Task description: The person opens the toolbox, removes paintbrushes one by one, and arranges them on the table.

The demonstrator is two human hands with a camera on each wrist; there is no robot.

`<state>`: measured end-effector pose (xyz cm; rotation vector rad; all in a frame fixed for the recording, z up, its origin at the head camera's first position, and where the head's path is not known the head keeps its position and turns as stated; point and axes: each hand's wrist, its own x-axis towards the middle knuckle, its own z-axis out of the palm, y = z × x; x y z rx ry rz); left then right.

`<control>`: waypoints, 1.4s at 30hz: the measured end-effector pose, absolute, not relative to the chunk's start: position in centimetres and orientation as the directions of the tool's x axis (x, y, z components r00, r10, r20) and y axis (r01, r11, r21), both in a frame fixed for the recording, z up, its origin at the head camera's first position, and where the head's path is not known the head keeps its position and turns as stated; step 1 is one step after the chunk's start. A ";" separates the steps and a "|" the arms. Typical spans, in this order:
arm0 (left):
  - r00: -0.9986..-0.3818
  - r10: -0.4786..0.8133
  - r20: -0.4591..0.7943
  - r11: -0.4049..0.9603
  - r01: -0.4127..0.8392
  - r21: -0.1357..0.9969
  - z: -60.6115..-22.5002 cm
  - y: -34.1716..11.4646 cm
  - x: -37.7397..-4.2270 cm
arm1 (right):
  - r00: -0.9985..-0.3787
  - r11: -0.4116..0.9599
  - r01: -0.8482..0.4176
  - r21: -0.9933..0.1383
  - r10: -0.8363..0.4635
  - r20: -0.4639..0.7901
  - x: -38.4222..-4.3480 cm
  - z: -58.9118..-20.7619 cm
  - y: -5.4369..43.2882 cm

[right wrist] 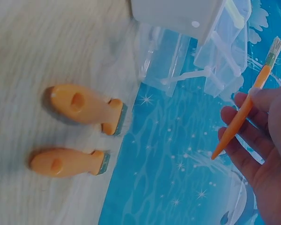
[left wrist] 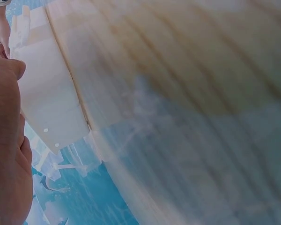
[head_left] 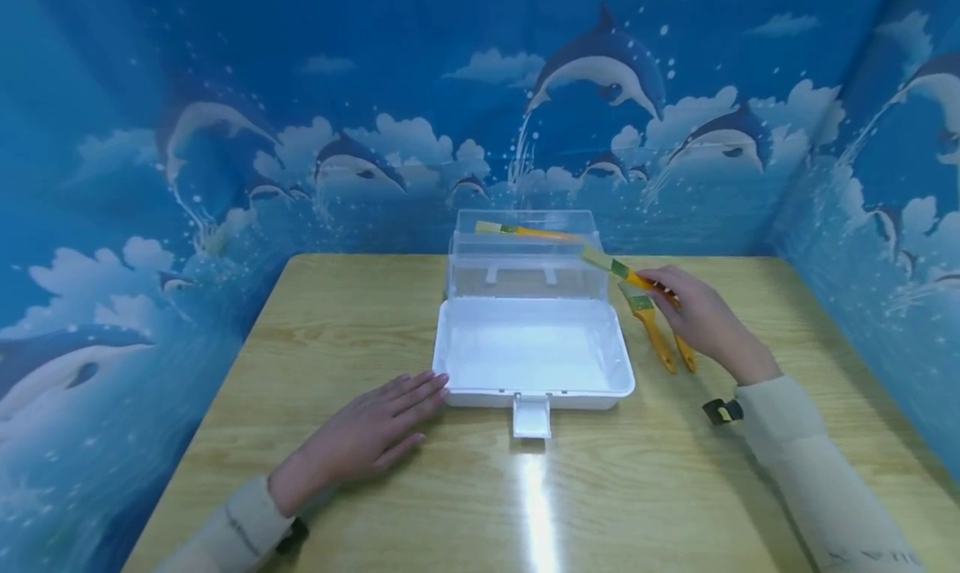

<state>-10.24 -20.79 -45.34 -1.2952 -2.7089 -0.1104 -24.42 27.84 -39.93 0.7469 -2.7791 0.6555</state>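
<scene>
A white plastic box (head_left: pixel 531 348) sits in the middle of the table, its clear lid (head_left: pixel 525 219) raised at the back. My left hand (head_left: pixel 367 431) has its fingers stretched out, with the fingertips right at the box's front left corner. Beyond the box's right side, my right hand (head_left: pixel 697 315) pinches an orange-handled paintbrush (right wrist: pixel 246 108) between thumb and fingers, the pale bristles pointing up and left in the head view. One more paintbrush (head_left: pixel 517 231) lies across the clear upper part of the box. Two others, a nearer one (head_left: pixel 654 336) and one partly hidden by my right hand (head_left: pixel 687 355), lie on the table.
A white latch (head_left: pixel 532 419) hangs down at the front of the box. The wooden table (head_left: pixel 337 306) runs back to a blue curtain (head_left: pixel 420 98) printed with dolphins. Dark straps show at both wrists, below cream sleeves (head_left: pixel 817 456).
</scene>
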 end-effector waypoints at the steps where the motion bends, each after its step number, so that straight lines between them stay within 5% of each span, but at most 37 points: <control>1: -0.621 0.768 0.154 0.628 0.779 0.009 -45.3 -20.8 -10.2 | -0.855 0.775 -0.514 -0.367 -0.428 0.292 -24.4 -40.0 28.0; 28: -0.634 0.762 0.132 0.637 0.770 0.026 -45.0 -20.8 -10.1 | -0.832 0.775 -0.535 -0.336 -0.416 0.367 -23.3 -42.3 31.5; 42: -0.613 0.775 0.154 0.620 0.785 0.001 -45.0 -20.6 -10.2 | -0.883 0.804 -0.457 -0.380 -0.360 0.300 -23.2 -42.7 33.2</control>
